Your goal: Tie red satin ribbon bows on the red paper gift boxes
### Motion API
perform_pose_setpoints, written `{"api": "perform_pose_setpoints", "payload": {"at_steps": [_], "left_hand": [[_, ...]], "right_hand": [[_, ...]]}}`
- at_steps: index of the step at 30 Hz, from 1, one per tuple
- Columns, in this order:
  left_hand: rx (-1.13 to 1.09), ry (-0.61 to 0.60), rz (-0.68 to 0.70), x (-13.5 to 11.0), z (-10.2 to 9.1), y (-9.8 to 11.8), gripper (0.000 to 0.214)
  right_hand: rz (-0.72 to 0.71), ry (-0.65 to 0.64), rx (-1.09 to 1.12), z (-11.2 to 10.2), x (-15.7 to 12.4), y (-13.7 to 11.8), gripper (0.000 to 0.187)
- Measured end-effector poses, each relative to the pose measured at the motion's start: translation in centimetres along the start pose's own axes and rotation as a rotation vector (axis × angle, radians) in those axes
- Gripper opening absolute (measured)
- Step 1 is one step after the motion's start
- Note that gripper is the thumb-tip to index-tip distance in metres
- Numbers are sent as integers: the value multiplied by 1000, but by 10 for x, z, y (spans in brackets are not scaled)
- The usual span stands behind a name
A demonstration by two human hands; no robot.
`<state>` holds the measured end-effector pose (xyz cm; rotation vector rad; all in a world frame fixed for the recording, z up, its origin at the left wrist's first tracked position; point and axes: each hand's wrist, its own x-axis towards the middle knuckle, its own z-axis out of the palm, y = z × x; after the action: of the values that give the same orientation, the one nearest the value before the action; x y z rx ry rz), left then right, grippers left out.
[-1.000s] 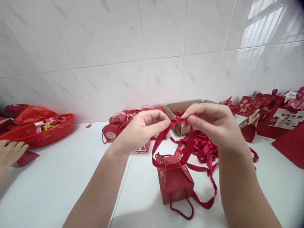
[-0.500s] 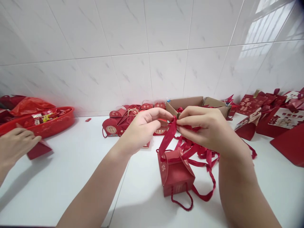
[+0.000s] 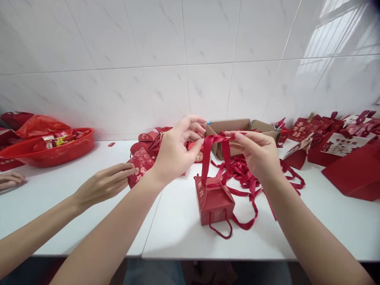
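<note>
A small red gift box (image 3: 214, 202) with a cord handle stands on the white table (image 3: 178, 229) in front of me. A red ribbon (image 3: 208, 156) runs up from the box's top flaps. My left hand (image 3: 175, 152) pinches one part of this ribbon above the box. My right hand (image 3: 257, 152) pinches the ribbon close by on the right, so a loop spans between my fingertips. More loose ribbon trails right and behind the box.
Another person's hand (image 3: 102, 184) reaches in from the left and touches a flat red box (image 3: 139, 166). A red basin (image 3: 50, 148) of sweets sits far left. A brown carton (image 3: 234, 132), a ribbon heap (image 3: 249, 174) and red gift bags (image 3: 341, 146) lie behind and right.
The ribbon loop between my hands has widened as they drew slightly apart. The other person's hand moved from the far left toward the flat red boxes in the middle. My view tipped back slightly.
</note>
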<state>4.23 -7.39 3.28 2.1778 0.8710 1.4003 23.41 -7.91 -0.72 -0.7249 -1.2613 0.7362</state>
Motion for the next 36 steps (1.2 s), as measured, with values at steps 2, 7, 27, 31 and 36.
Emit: {"api": "perform_pose_setpoints", "payload": {"at_steps": [2, 7, 27, 31, 36], "left_hand": [[113, 26, 46, -9, -6, -2, 37], [448, 42, -49, -51, -44, -26, 33], [648, -181, -372, -138, -55, -86, 22], [484, -110, -248, -113, -22, -59, 21], [224, -269, -212, -87, 24, -46, 25]], "right_hand": [[72, 76, -21, -16, -10, 3, 13], [194, 238, -429, -73, -52, 20, 20], [268, 131, -1124, -154, -114, 42, 32], [65, -64, -1033, -112, -88, 10, 43], [-53, -648, -795, -44, -57, 12, 56]]}}
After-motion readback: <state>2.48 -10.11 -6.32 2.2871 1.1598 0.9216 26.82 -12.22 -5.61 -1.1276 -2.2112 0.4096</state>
